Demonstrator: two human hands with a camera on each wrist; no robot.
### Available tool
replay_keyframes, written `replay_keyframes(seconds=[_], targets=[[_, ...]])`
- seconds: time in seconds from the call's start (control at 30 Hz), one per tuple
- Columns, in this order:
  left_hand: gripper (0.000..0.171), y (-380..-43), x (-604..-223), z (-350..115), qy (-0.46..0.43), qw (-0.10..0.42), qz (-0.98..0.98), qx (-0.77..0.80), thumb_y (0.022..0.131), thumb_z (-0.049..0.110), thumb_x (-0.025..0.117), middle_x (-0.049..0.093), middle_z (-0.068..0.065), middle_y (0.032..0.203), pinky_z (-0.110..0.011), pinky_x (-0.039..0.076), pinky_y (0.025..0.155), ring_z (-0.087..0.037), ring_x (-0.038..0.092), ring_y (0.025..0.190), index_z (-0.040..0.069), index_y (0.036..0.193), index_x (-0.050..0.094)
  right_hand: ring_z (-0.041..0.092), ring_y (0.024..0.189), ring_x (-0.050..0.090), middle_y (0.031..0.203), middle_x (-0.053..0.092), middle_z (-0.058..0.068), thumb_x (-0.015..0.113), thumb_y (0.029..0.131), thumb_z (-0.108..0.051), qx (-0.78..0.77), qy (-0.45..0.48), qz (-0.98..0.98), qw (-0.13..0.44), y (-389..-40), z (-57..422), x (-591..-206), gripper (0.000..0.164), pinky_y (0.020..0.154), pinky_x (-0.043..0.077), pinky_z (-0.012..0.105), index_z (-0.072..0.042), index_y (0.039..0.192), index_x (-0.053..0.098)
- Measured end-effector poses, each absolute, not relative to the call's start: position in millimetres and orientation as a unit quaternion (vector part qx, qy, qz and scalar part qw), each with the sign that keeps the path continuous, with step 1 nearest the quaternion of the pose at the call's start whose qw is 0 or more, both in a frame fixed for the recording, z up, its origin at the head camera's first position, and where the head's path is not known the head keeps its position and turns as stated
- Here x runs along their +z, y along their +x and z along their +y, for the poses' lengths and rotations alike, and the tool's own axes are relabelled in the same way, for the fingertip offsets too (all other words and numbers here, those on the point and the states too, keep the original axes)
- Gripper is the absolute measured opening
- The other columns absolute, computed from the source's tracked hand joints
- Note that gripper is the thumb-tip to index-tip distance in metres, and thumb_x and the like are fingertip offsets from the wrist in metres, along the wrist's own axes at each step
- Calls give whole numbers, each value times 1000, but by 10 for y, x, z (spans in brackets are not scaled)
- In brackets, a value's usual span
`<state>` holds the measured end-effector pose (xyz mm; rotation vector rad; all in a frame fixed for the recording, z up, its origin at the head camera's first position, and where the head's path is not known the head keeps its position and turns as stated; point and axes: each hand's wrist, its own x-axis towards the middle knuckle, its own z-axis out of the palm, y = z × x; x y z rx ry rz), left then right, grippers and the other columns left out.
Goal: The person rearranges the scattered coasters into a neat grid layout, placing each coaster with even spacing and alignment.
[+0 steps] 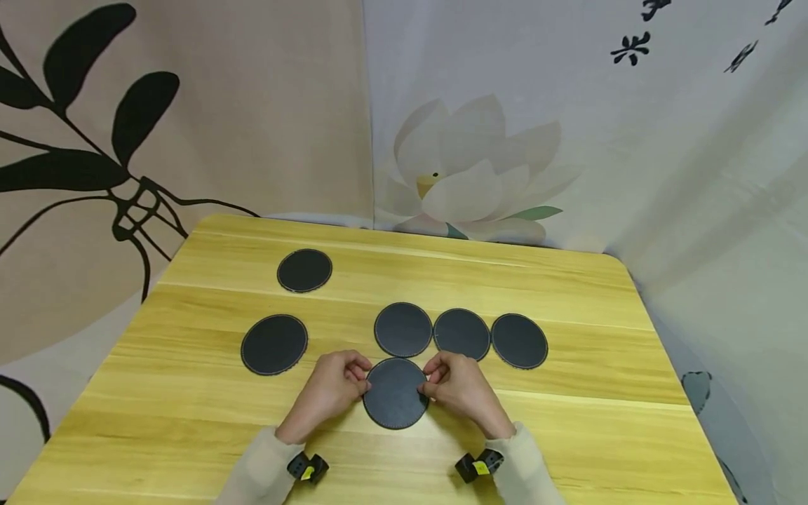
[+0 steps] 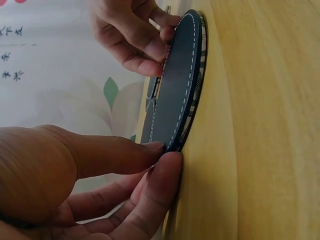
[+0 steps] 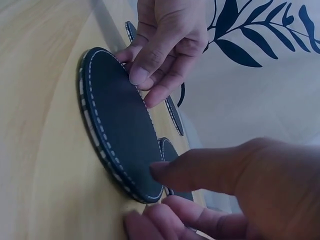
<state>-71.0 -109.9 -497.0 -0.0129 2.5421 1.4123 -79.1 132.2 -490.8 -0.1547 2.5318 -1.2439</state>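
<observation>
1. One of six black discs, the near disc [image 1: 395, 394], is on the table [image 1: 600, 365] between the two hands.
2. The left hand [image 1: 334, 382] pinches its left rim, thumb on top; the right hand [image 1: 463, 386] pinches the opposite rim likewise. Whether this disc lies wholly flat, I cannot tell.
3. Done, as I judge it: the first disc [image 1: 404, 330], middle disc [image 1: 461, 334] and end disc [image 1: 520, 341] make a row, edge to edge or nearly, and the near disc appears to meet the first disc's lower rim.
4. Still to do, by the same reading: releasing the near disc, and perhaps bringing in the lower stray [image 1: 274, 344] and upper stray [image 1: 305, 271], both apart from the row.
5. Tight spots: the near disc's far rim, and the right hand's fingers beside the middle disc.
6. Open wood: right of the end disc, behind the row, and on the person's side of the near disc. The table's front edge is out of view.
</observation>
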Motion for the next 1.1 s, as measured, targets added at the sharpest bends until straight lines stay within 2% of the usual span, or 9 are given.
replay_keyframes(seconds=[0.2, 0.37, 0.47, 0.6, 0.73, 0.83, 1.1], targets=[[20, -732, -4946, -1202, 2, 107, 862, 496, 84, -3, 78, 65, -4, 85, -19, 51, 66, -12, 60, 74, 2, 102, 74, 12, 74, 61, 87, 67, 1, 82, 86, -18, -434, -73, 886, 148, -822, 1294, -4826, 24, 66, 50, 23, -7, 104, 70], [22, -802, -4866, -1365, 11, 90, 872, 481, 88, 6, 78, 70, -4, 93, -21, 53, 70, -12, 65, 81, 5, 110, 74, 15, 85, 65, 103, 71, 9, 80, 88, -20, -465, -108, 864, 158, -876, 1217, -4750, 32, 72, 54, 26, -6, 115, 69], [25, -845, -4810, -1485, 10, 85, 880, 468, 91, 11, 78, 72, -6, 99, -23, 54, 70, -14, 68, 86, 6, 115, 74, 18, 89, 66, 110, 70, 12, 79, 89, -19, -485, -121, 850, 166, -913, 1133, -4715, 37, 74, 56, 26, -5, 121, 67], [31, -895, -4738, -1666, 0, 90, 881, 464, 93, 17, 76, 73, -10, 108, -25, 56, 66, -19, 69, 93, 6, 122, 71, 18, 93, 66, 116, 69, 12, 78, 91, -20, -495, -131, 841, 174, -970, 1014, -4698, 41, 76, 56, 26, -6, 127, 65], [39, -940, -4663, -1875, -16, 101, 874, 476, 96, 23, 74, 71, -14, 117, -28, 58, 68, -23, 68, 98, 6, 130, 67, 17, 96, 66, 118, 70, 11, 77, 92, -22, -496, -136, 838, 184, -1033, 909, -4679, 44, 79, 56, 29, -9, 132, 63], [44, -975, -4618, -2043, -23, 108, 863, 493, 98, 25, 72, 68, -18, 124, -29, 61, 74, -19, 68, 99, 3, 135, 62, 17, 98, 66, 119, 70, 10, 77, 93, -23, -492, -139, 838, 190, -1089, 829, -4656, 46, 80, 56, 30, -9, 135, 62], [62, -1064, -4572, -2510, -50, 101, 856, 505, 99, 40, 68, 56, -22, 141, -24, 62, 84, 8, 63, 92, 1, 146, 53, 16, 100, 65, 124, 68, 11, 78, 92, -26, -498, -143, 827, 218, -1213, 597, -4622, 54, 80, 56, 28, -9, 140, 60]])
